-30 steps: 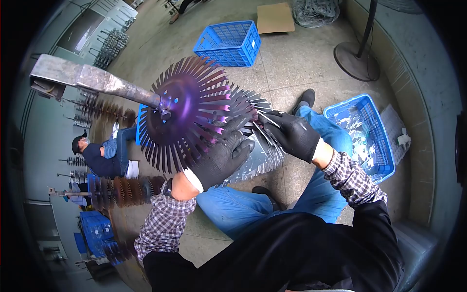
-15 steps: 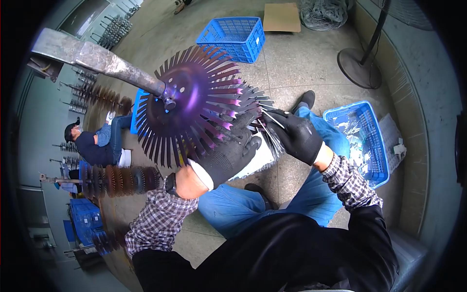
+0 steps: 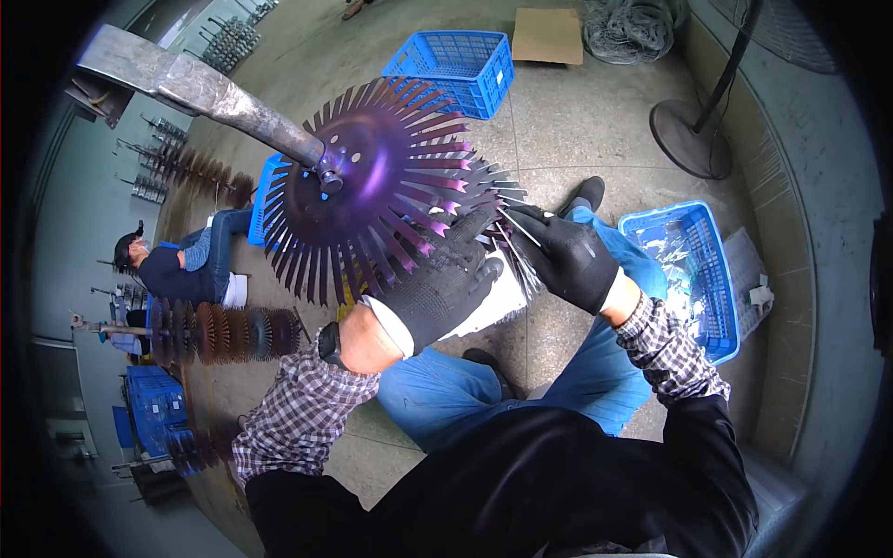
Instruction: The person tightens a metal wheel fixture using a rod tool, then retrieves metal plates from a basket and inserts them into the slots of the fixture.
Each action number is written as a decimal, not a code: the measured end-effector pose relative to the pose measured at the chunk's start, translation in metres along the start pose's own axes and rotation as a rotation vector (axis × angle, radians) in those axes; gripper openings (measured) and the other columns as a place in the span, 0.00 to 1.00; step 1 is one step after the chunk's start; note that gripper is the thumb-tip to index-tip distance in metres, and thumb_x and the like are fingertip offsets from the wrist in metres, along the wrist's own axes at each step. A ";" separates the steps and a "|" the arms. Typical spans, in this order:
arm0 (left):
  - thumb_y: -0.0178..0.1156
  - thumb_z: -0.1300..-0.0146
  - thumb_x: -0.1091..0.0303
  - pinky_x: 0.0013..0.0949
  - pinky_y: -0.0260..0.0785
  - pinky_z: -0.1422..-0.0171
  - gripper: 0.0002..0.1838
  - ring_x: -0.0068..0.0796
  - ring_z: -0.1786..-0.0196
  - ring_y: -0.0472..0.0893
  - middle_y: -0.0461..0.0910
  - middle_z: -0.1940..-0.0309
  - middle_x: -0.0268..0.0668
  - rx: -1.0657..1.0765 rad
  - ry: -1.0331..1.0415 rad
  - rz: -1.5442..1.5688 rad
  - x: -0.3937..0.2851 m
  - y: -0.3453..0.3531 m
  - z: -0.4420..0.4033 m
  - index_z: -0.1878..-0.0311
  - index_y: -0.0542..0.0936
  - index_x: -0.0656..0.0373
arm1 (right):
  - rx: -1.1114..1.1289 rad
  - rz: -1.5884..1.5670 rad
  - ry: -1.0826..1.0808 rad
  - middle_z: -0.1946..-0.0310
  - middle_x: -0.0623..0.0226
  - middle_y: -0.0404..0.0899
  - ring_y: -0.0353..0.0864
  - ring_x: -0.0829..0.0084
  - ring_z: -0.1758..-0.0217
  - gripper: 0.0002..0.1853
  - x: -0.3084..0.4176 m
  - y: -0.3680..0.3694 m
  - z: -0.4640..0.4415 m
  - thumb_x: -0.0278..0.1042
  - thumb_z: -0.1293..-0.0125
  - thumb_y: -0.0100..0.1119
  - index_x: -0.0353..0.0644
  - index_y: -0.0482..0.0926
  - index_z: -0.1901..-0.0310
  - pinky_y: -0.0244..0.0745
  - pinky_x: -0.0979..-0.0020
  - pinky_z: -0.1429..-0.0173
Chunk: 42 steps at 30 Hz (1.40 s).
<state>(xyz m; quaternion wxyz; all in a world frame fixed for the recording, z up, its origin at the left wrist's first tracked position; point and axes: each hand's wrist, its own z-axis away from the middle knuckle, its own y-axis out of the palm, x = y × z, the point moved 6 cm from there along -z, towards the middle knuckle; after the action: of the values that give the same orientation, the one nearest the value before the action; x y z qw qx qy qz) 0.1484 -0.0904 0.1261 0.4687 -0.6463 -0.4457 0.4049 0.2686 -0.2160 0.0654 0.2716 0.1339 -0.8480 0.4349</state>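
Note:
A purple slotted metal disc (image 3: 367, 200) with forked blade tips hangs on a thick metal shaft (image 3: 233, 112), with more discs behind it. My left hand (image 3: 442, 288), in a black glove, is closed at the disc's lower right edge; blades partly hide its fingers. To its right, my black-gloved right hand (image 3: 572, 260) pinches a thin silvery metal strip (image 3: 519, 226) close to the blade tips. Further thin strips fan out below its fingers, and I cannot tell how they are held. Something white (image 3: 493, 302) shows below the hands, between my knees.
At my right stands a blue crate (image 3: 730, 307) with shiny pieces in clear plastic. Another blue crate (image 3: 451, 79) is ahead, near cardboard (image 3: 547, 35) and a wire bundle (image 3: 633, 28). A fan base (image 3: 688, 138) stands right. A person (image 3: 181, 265) sits at left near a disc-loaded shaft (image 3: 223, 333).
The view has shifted slightly, so the disc and shaft appear a little higher and further right. Both hands stay at nearly the same spot by the disc's edge.

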 end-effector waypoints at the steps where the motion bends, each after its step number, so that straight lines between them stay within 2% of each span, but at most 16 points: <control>1: 0.62 0.24 0.68 0.54 0.63 0.15 0.11 0.58 0.26 0.78 0.79 0.26 0.56 -0.002 0.001 0.000 0.000 0.000 -0.001 0.55 0.84 0.70 | 0.000 0.002 0.000 0.42 0.53 0.90 0.91 0.56 0.61 0.26 0.000 -0.003 -0.002 0.29 0.25 0.65 0.38 0.79 0.27 0.87 0.60 0.56; 5: 0.61 0.20 0.68 0.49 0.67 0.16 0.14 0.53 0.27 0.79 0.80 0.26 0.53 -0.034 -0.044 0.063 0.002 -0.006 -0.004 0.42 0.85 0.69 | 0.288 0.135 0.048 0.42 0.52 0.89 0.90 0.54 0.60 0.30 -0.007 0.001 -0.007 0.29 0.24 0.65 0.40 0.73 0.22 0.87 0.58 0.54; 6: 0.61 0.20 0.68 0.49 0.67 0.16 0.14 0.53 0.27 0.79 0.80 0.26 0.53 -0.028 -0.033 0.063 0.003 -0.007 -0.007 0.42 0.85 0.69 | 0.279 0.135 0.056 0.42 0.52 0.89 0.90 0.54 0.60 0.30 -0.009 -0.002 -0.008 0.29 0.24 0.65 0.40 0.73 0.22 0.87 0.58 0.54; 10: 0.59 0.17 0.67 0.40 0.74 0.23 0.19 0.42 0.31 0.83 0.81 0.27 0.45 0.114 -0.434 0.648 0.032 0.013 0.006 0.29 0.80 0.64 | 0.280 0.133 -0.009 0.37 0.50 0.86 0.88 0.53 0.59 0.35 -0.010 0.002 -0.004 0.29 0.24 0.64 0.44 0.68 0.18 0.86 0.57 0.50; 11: 0.59 0.17 0.67 0.40 0.74 0.23 0.19 0.42 0.31 0.83 0.81 0.27 0.45 0.120 -0.436 0.646 0.037 0.018 0.010 0.29 0.80 0.64 | 0.278 0.128 -0.006 0.37 0.50 0.86 0.88 0.53 0.59 0.35 -0.010 0.002 -0.001 0.29 0.24 0.64 0.44 0.68 0.18 0.86 0.57 0.50; 16: 0.57 0.14 0.65 0.32 0.78 0.32 0.22 0.31 0.36 0.85 0.81 0.27 0.42 0.041 -0.461 0.509 0.075 0.029 0.023 0.24 0.77 0.63 | 0.176 0.046 -0.107 0.28 0.50 0.82 0.90 0.62 0.50 0.34 -0.009 -0.020 0.005 0.32 0.22 0.67 0.44 0.70 0.17 0.86 0.63 0.46; 20: 0.56 0.14 0.63 0.31 0.79 0.33 0.22 0.30 0.38 0.85 0.83 0.30 0.43 0.023 -0.513 0.699 0.058 0.024 0.026 0.24 0.77 0.61 | -0.031 -0.323 0.184 0.20 0.51 0.74 0.88 0.58 0.39 0.39 -0.006 -0.060 0.019 0.32 0.28 0.71 0.48 0.70 0.16 0.87 0.58 0.35; 22: 0.56 0.13 0.63 0.31 0.79 0.34 0.22 0.29 0.39 0.86 0.83 0.31 0.44 0.027 -0.521 0.803 0.044 0.022 0.021 0.24 0.77 0.61 | -0.152 -0.466 0.101 0.18 0.53 0.72 0.85 0.57 0.31 0.38 0.001 -0.059 0.012 0.31 0.32 0.74 0.49 0.75 0.19 0.85 0.57 0.29; 23: 0.56 0.13 0.62 0.31 0.79 0.34 0.22 0.29 0.39 0.86 0.84 0.32 0.45 0.025 -0.524 0.851 0.038 0.020 0.017 0.24 0.77 0.60 | -0.159 -0.457 0.104 0.18 0.53 0.72 0.85 0.57 0.31 0.38 0.007 -0.058 0.009 0.31 0.32 0.74 0.49 0.75 0.19 0.85 0.57 0.29; 25: 0.56 0.13 0.62 0.30 0.80 0.34 0.22 0.28 0.40 0.86 0.85 0.33 0.46 0.015 -0.542 0.946 0.029 0.016 0.011 0.24 0.77 0.60 | -0.221 -0.287 -0.188 0.20 0.57 0.76 0.88 0.62 0.38 0.33 0.038 -0.065 0.006 0.25 0.35 0.76 0.49 0.83 0.27 0.85 0.60 0.34; 26: 0.56 0.13 0.62 0.30 0.80 0.34 0.22 0.28 0.40 0.86 0.85 0.33 0.46 0.013 -0.543 0.945 0.026 0.012 0.008 0.24 0.77 0.60 | -0.220 -0.288 -0.189 0.20 0.57 0.76 0.88 0.62 0.38 0.33 0.040 -0.068 0.005 0.25 0.35 0.76 0.49 0.83 0.27 0.85 0.60 0.34; 30: 0.56 0.13 0.62 0.30 0.78 0.33 0.21 0.26 0.39 0.85 0.86 0.36 0.44 0.045 -0.562 0.936 0.014 0.002 0.000 0.24 0.77 0.59 | -0.154 -0.160 -0.401 0.26 0.56 0.83 0.87 0.58 0.34 0.25 0.055 -0.082 0.005 0.31 0.31 0.75 0.46 0.87 0.32 0.81 0.53 0.29; 36: 0.56 0.13 0.63 0.29 0.77 0.33 0.21 0.24 0.40 0.85 0.86 0.36 0.42 -0.099 -0.264 1.011 0.001 -0.012 -0.006 0.25 0.78 0.60 | 0.012 -0.208 -0.095 0.31 0.55 0.86 0.88 0.56 0.37 0.19 0.023 -0.094 0.011 0.35 0.31 0.76 0.46 0.90 0.39 0.80 0.52 0.30; 40: 0.52 0.16 0.75 0.35 0.75 0.29 0.18 0.33 0.39 0.85 0.84 0.35 0.41 -0.051 -0.262 0.637 -0.012 -0.018 -0.008 0.28 0.78 0.62 | -0.008 -0.317 -0.101 0.38 0.59 0.89 0.90 0.65 0.49 0.16 0.017 -0.088 0.004 0.33 0.29 0.76 0.41 0.89 0.42 0.84 0.66 0.46; 41: 0.52 0.16 0.75 0.35 0.75 0.29 0.18 0.33 0.39 0.85 0.84 0.35 0.41 -0.053 -0.259 0.634 -0.014 -0.017 -0.006 0.28 0.78 0.62 | -0.010 -0.314 -0.105 0.38 0.59 0.89 0.90 0.65 0.49 0.16 0.018 -0.084 0.005 0.33 0.29 0.76 0.41 0.89 0.42 0.84 0.66 0.46; 42: 0.52 0.16 0.74 0.34 0.75 0.29 0.19 0.31 0.38 0.85 0.83 0.34 0.41 -0.094 -0.386 0.806 -0.007 -0.012 -0.002 0.27 0.78 0.62 | -0.067 -0.460 -0.015 0.40 0.59 0.90 0.89 0.67 0.51 0.15 0.014 -0.081 0.007 0.35 0.28 0.75 0.40 0.89 0.44 0.84 0.67 0.47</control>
<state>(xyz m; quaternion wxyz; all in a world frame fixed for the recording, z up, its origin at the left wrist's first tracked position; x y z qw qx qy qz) 0.1458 -0.0955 0.1387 0.1519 -0.7016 -0.2557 0.6476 0.2923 -0.2691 0.1242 0.3617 0.3175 -0.8113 0.3321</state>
